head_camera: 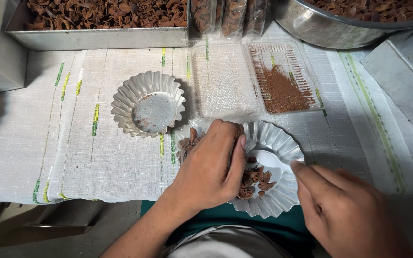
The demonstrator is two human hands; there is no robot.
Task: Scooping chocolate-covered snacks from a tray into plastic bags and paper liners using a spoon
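brown husk pieces heaped in fluted foil dish, lower centre of frame, overhanging tabletop edge. left hand fingers curled together over heap, unclear whether gripping. right hand fingers extended together at rim. risk: pressing rim could tip dish, spilling pieces onto lap.

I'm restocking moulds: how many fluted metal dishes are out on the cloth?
2: an empty dish left of the clear tray, and a near dish under both hands. None seems hidden.

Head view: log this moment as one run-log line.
left hand: on brown pieces in fluted tin | right hand: fingertip at tin rim | second fluted tin: beside | clear tray: open
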